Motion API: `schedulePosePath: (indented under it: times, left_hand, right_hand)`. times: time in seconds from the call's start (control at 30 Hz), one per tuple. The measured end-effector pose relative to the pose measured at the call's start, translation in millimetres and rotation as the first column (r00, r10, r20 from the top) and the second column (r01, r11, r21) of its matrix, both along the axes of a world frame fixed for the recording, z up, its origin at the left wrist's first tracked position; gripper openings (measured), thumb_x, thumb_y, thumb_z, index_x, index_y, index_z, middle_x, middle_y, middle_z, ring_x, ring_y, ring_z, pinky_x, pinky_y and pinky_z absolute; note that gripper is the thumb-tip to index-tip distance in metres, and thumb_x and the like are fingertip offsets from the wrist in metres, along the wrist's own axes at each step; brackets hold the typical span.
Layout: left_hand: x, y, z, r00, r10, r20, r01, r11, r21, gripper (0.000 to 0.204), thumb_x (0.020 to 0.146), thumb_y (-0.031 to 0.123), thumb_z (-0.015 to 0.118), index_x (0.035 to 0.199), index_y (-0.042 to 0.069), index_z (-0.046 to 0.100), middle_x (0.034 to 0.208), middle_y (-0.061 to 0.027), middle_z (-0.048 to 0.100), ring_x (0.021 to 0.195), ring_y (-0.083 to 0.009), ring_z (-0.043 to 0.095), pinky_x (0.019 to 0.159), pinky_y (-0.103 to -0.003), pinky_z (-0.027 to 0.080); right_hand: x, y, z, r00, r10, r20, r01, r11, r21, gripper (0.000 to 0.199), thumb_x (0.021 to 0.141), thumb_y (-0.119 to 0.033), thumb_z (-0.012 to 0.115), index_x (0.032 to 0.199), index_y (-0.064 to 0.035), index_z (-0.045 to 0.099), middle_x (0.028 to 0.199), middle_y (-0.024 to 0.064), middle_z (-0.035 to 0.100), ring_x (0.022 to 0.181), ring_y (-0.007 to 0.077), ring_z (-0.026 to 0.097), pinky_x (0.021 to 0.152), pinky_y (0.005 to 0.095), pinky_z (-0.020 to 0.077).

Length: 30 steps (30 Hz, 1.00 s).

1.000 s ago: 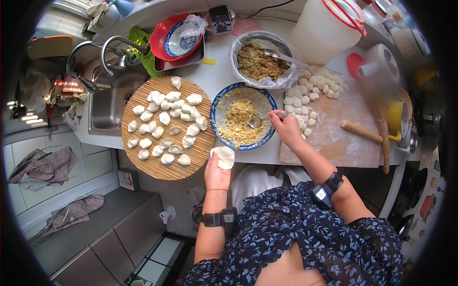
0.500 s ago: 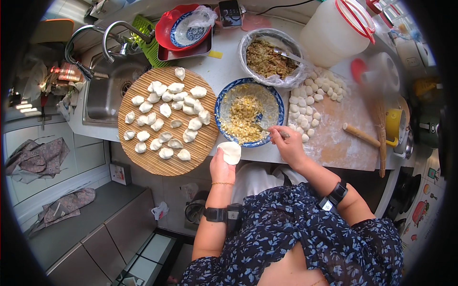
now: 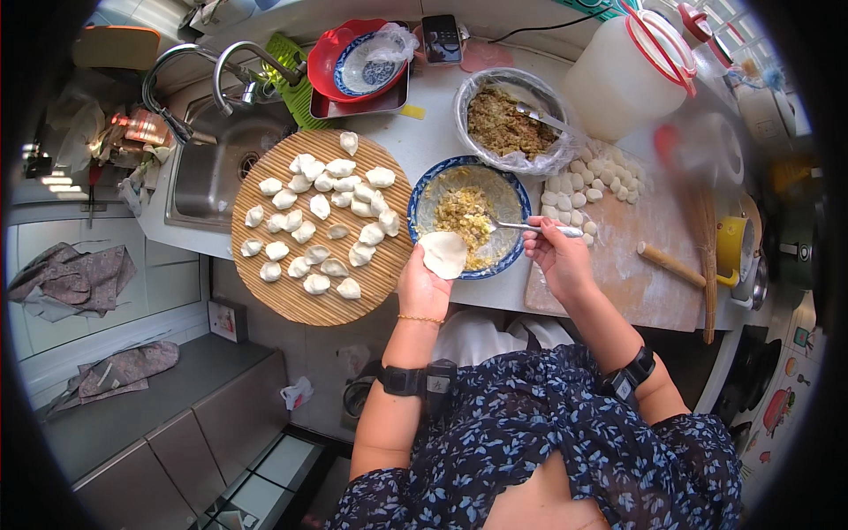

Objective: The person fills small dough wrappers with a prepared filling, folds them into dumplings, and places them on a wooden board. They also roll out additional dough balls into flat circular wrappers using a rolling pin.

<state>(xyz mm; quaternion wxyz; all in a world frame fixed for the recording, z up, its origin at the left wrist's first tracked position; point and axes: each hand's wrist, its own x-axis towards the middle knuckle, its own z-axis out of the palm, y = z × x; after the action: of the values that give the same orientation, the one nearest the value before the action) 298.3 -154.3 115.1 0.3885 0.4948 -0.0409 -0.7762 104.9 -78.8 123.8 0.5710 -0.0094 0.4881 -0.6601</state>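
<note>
A round white dumpling wrapper lies across the fingers of my left hand, held up at the near rim of a blue-and-white bowl. Yellowish chopped filling covers part of the bowl's inside. My right hand grips the handle of a metal spoon, whose tip is over the filling. To the left, a round slatted board carries several folded dumplings. Right of the bowl, small dough pieces sit on a floured wooden board.
Behind the bowl stands a plastic-lined basin of darker filling with a utensil in it. A rolling pin rests on the wooden board. A white bucket is at the back right, a sink at the left, a red basin at the back.
My right hand has lifted a little and turned, so more of the spoon shows above the bowl. My left hand has brought the wrapper slightly up and right, over the bowl's near rim.
</note>
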Motion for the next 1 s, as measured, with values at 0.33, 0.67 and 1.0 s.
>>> schedulePosePath:
  times: [0.33, 0.67, 1.0]
  left_hand:
    - [-51.6, -26.2, 50.8, 0.975, 0.045, -0.219, -0.023, 0.995, 0.102, 0.038, 0.101, 0.024, 0.031, 0.124, -0.002, 0.047, 0.125, -0.0142, 0.054, 0.116, -0.0281, 0.053, 0.1, -0.044, 0.043]
    - [-14.2, -18.5, 25.9, 0.979, 0.053, -0.197, -0.046, 0.998, 0.041, 0.038, 0.1, 0.023, 0.033, 0.126, -0.002, 0.043, 0.128, -0.0152, 0.053, 0.118, -0.0296, 0.052, 0.1, -0.046, 0.043]
    - [48.5, 22.1, -19.8, 0.998, 0.023, -0.064, -0.021, 0.999, 0.029, 0.033, 0.096, 0.024, 0.043, 0.116, 0.0, 0.053, 0.118, -0.0125, 0.06, 0.112, -0.0266, 0.057, 0.097, -0.041, 0.046]
  right_hand:
    - [3.0, 5.6, 32.8, 0.026, -0.25, -0.968, -0.576, 0.788, -0.219, 0.028, 0.074, 0.004, 0.068, 0.101, -0.0021, 0.065, 0.095, 0.0113, 0.062, 0.082, 0.0275, 0.06, 0.07, 0.0352, 0.0506]
    - [-2.5, 25.6, 24.2, 0.277, -0.135, -0.951, -0.495, 0.828, -0.262, 0.022, 0.086, -0.005, 0.061, 0.106, 0.0012, 0.064, 0.099, 0.0127, 0.064, 0.091, 0.0276, 0.06, 0.083, 0.0341, 0.0471]
    - [14.3, 14.5, -22.0, 0.632, 0.472, -0.615, -0.345, 0.881, 0.322, 0.021, 0.094, -0.01, 0.053, 0.105, 0.005, 0.064, 0.092, 0.0087, 0.067, 0.082, 0.0131, 0.063, 0.073, 0.0239, 0.0507]
